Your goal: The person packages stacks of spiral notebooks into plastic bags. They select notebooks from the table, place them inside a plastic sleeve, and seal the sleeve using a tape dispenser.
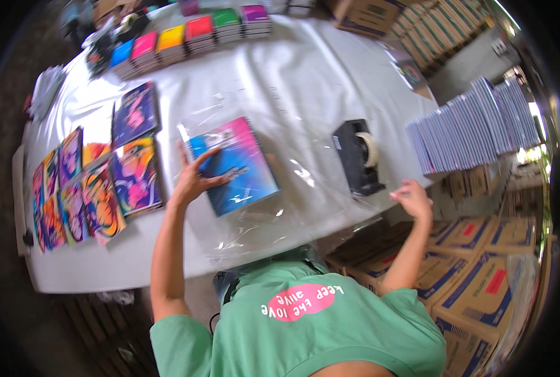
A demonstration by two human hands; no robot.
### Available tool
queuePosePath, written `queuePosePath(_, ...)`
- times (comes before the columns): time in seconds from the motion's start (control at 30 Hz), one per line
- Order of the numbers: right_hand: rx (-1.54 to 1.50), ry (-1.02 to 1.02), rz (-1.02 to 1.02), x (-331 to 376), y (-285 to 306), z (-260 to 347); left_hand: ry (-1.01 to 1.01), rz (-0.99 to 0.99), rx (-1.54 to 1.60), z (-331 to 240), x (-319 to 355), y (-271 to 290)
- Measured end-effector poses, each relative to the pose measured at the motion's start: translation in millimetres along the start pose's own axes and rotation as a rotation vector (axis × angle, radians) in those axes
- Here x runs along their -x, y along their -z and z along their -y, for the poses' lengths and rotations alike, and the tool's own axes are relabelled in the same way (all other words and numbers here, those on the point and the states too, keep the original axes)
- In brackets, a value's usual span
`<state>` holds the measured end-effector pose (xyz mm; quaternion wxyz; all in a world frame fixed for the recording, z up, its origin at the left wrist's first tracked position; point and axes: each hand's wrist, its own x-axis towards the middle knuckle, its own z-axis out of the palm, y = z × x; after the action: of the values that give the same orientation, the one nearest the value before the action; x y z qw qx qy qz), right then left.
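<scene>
- Notebook [250, 166], spiral-bound with a blue and pink cover, lies slightly turned in front of me on the white-covered table [330, 81], with clear plastic film [292, 204] around it.
- My left hand [193, 181] is spread wide at its left side, thumb and fingers laid over the cover, not gripping it.
- My right hand [412, 199] is well apart from it, by the table's near edge, fingers loosely curled; I cannot tell whether they hold anything.
- Between notebook and right hand stands my black tape dispenser [349, 163] with its pale roll [369, 149].
- To my left, illustrated notebooks [104, 195] lie in rows.
- Along the far side stand colourful stacks [198, 34]; to my right, a long row of packed notebooks [462, 132].
- Cardboard boxes [465, 289] fill the lower right.
</scene>
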<state>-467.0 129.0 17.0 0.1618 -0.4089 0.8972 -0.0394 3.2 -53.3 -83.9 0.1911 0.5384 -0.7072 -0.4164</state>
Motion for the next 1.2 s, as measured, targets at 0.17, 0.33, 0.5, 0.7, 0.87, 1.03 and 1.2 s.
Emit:
queuePosePath(0.17,-0.607,0.232,0.379,-27.5,-7.5,-38.8,-0.055,-0.07,0.0,10.8,1.5,-6.3)
queuePosePath(0.33,-0.71,0.124,0.495,-13.8,-34.0,-54.7,-0.036,-0.048,-0.007,2.3,-0.6,-8.3)
queuePosePath(0.5,-0.884,0.171,0.373,1.5,-59.0,-75.9,-0.061,-0.029,-0.02,1.7,-2.3,-8.1)
queuePosePath(0.7,-1.054,0.289,0.209,22.1,-40.1,-13.0,-0.072,0.071,0.16,21.2,-2.0,0.4)
queuePosePath(0.87,-0.924,0.648,0.636,17.8,-47.9,178.2,-0.116,-0.08,0.021,21.4,0.9,-4.8)
queuePosePath(1.03,-0.763,0.728,0.896,23.3,-104.2,308.3,-0.116,-0.063,0.065,16.5,1.5,-5.2)
queuePosePath(1.2,-0.066,0.942,0.17,3.6,-177.0,331.8,-0.159,-0.068,0.027,24.5,-3.6,-15.6)
